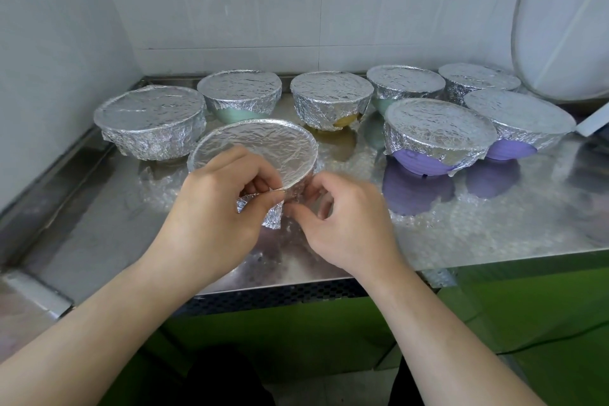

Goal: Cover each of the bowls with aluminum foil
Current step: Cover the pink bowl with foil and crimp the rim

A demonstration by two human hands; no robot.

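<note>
No writing readable; both hands (214, 208) (342, 221) pinch foil (253, 148) on bowl

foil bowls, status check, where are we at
Left hand and right hand both pinching foil flap at near bowl. Seven other bowls behind already foiled. Nothing in the way.

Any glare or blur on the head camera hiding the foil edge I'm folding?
Head view: sharp at centre; the foil edge shows clearly between the left hand and right hand. The steel counter mirrors the bowls with speckled glare. Wide-angle bending at the frame's borders.
</note>
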